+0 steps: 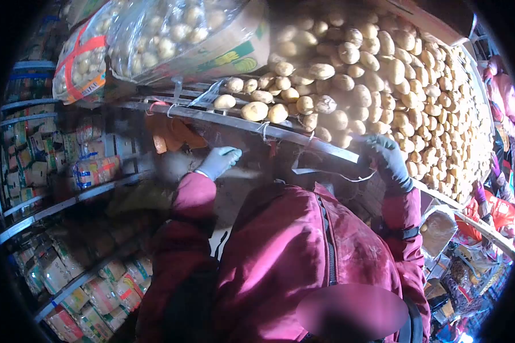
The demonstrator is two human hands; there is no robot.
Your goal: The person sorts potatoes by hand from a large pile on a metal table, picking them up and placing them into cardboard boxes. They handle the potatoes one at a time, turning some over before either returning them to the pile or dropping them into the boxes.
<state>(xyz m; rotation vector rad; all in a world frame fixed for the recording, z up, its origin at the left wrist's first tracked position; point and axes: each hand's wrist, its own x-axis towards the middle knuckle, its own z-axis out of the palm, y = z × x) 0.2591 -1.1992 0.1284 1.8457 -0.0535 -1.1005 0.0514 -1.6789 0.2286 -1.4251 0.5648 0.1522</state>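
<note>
My left hand (220,162), in a pale grey glove, is held in front of the metal rail (240,122) with its fingers curled together. Whatever it holds, if anything, is hidden. My right hand (389,157), gloved too, is beside the near edge of a big heap of potatoes (377,80), its fingers loosely bent and apart, with no object visible in them. Just left of that hand, a white strap (332,172) hangs in a loop below the rail. Several loose potatoes (254,111) rest along the rail between the two hands.
Plastic-wrapped boxes of potatoes (177,40) stand at the upper left. Stacked packed boxes (91,303) fill the left side behind metal bars (68,211). An orange-brown cloth (174,134) hangs under the rail. Other people (500,97) are at the far right, near a red bag (492,214).
</note>
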